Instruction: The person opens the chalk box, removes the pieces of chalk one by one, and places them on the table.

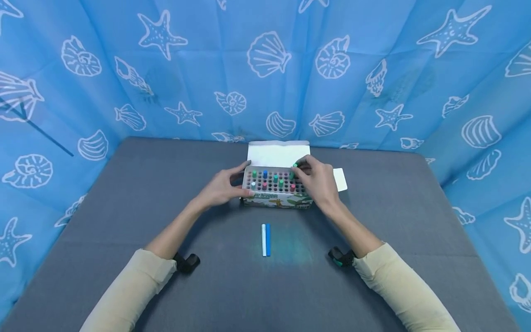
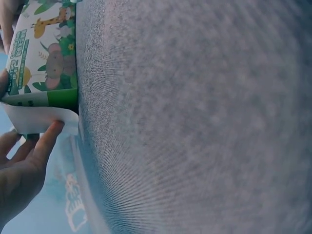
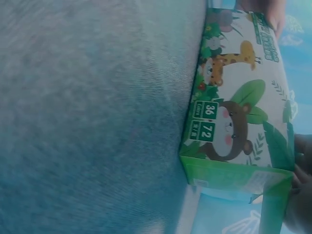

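Observation:
A cardboard chalk box with printed animals stands on the table, its lid folded back. Inside is a holed insert, with several coloured chalk sticks poking up. My left hand grips the box's left end, thumb at the front and fingers round the side; the left wrist view has its fingers against a white end flap. Over the right part of the insert, my right hand pinches an upright green chalk stick; whether its lower end sits in a hole is hidden. The right wrist view shows the box's front.
On the grey table, a white chalk stick and a blue chalk stick lie side by side in front of the box. A white flap sticks out at the box's right. A blue shell-patterned curtain hangs behind.

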Action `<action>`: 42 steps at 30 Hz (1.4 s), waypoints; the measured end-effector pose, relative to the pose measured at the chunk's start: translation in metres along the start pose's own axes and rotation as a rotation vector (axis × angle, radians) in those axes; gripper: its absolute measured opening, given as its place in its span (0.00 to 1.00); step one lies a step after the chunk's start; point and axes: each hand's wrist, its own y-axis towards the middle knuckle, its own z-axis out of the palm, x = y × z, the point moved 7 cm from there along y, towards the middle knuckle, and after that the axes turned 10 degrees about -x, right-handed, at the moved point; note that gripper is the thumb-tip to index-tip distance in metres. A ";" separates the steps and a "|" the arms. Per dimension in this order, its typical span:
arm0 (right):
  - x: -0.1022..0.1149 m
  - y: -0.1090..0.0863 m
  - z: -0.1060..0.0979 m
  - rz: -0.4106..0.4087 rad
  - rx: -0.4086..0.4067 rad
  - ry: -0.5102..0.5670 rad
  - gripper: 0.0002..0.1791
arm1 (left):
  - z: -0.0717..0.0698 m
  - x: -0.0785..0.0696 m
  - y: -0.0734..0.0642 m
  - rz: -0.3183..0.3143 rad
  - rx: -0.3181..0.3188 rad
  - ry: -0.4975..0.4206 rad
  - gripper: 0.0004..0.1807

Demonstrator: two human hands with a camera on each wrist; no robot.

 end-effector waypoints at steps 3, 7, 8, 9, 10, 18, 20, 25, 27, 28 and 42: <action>0.003 0.000 -0.004 -0.062 -0.054 -0.004 0.09 | 0.000 0.000 0.001 0.005 0.004 0.006 0.51; 0.009 0.002 -0.013 -0.121 -0.142 0.032 0.08 | 0.001 -0.001 0.000 0.007 0.008 -0.004 0.51; 0.011 0.002 -0.016 -0.133 -0.161 0.050 0.08 | 0.001 -0.001 0.000 0.006 0.008 -0.006 0.51; 0.014 0.003 -0.018 -0.141 -0.178 0.063 0.08 | 0.001 -0.001 0.000 0.007 0.007 -0.009 0.51; 0.016 0.003 -0.020 -0.148 -0.190 0.079 0.09 | 0.000 0.000 0.000 0.007 0.005 -0.008 0.51; 0.018 0.001 -0.028 -0.019 -0.195 0.214 0.11 | 0.001 0.001 0.000 0.006 0.008 -0.029 0.52; 0.017 -0.002 -0.028 0.025 -0.174 0.254 0.12 | 0.001 0.001 0.000 0.008 0.008 -0.026 0.52; 0.014 -0.010 -0.027 0.127 -0.090 0.334 0.13 | 0.000 0.000 0.000 0.013 0.006 -0.011 0.52; 0.013 -0.013 -0.026 0.173 -0.051 0.349 0.14 | -0.001 -0.001 0.000 0.012 0.006 -0.004 0.52; 0.012 -0.015 -0.026 0.192 -0.034 0.352 0.14 | -0.001 -0.001 -0.001 0.010 0.006 -0.004 0.52; 0.010 -0.038 -0.014 0.308 0.112 0.405 0.15 | -0.001 -0.002 -0.002 0.010 0.005 -0.013 0.52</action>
